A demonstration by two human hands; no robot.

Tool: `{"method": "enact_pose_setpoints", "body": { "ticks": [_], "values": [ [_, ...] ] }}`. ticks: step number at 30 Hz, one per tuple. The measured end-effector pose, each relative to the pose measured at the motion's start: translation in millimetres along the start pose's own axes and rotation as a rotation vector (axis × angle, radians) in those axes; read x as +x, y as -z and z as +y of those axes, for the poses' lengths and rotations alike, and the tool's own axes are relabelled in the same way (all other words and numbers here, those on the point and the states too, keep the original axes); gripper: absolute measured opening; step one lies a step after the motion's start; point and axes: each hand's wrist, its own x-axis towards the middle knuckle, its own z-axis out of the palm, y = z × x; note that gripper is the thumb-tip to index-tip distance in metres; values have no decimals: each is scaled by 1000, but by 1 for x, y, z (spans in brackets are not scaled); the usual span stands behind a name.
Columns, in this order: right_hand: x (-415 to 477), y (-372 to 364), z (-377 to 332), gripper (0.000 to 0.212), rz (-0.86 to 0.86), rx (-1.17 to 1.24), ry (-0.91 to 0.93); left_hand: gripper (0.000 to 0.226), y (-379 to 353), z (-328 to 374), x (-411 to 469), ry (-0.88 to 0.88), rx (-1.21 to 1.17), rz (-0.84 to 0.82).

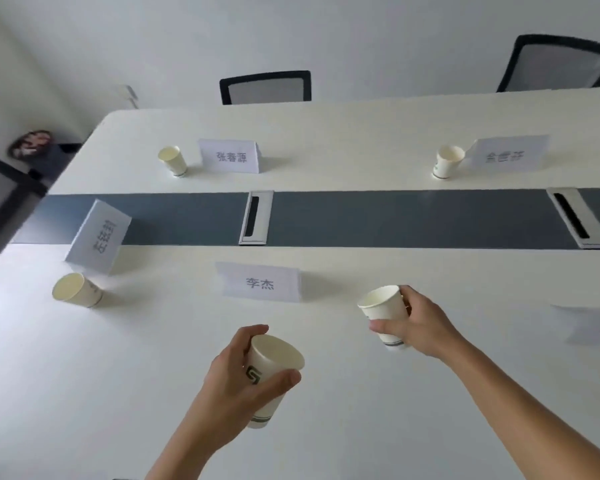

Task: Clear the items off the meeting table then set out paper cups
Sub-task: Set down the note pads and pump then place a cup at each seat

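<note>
My left hand grips a white paper cup with a green logo, held above the near side of the white meeting table. My right hand is closed around a second paper cup, to the right of the nearest name card; its base is at or just above the tabletop. Three more cups stand on the table: one at the near left, one at the far left, one at the far right.
Folded name cards stand at the far left, far right, left end and right edge. A grey centre strip holds two cable hatches. Black mesh chairs stand behind the table.
</note>
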Motion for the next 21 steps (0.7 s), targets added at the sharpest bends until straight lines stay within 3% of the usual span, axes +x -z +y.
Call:
{"method": "enact_pose_setpoints", "body": {
  "ticks": [9, 17, 21],
  "values": [
    [161, -55, -28, 69, 32, 13, 175, 73, -8, -5, 5, 185, -31, 226],
    [194, -77, 1, 68, 101, 0, 179, 74, -15, -12, -7, 272, -50, 334],
    [194, -77, 2, 72, 102, -27, 186, 86, -21, -12, -11, 278, -81, 345]
  ]
}}
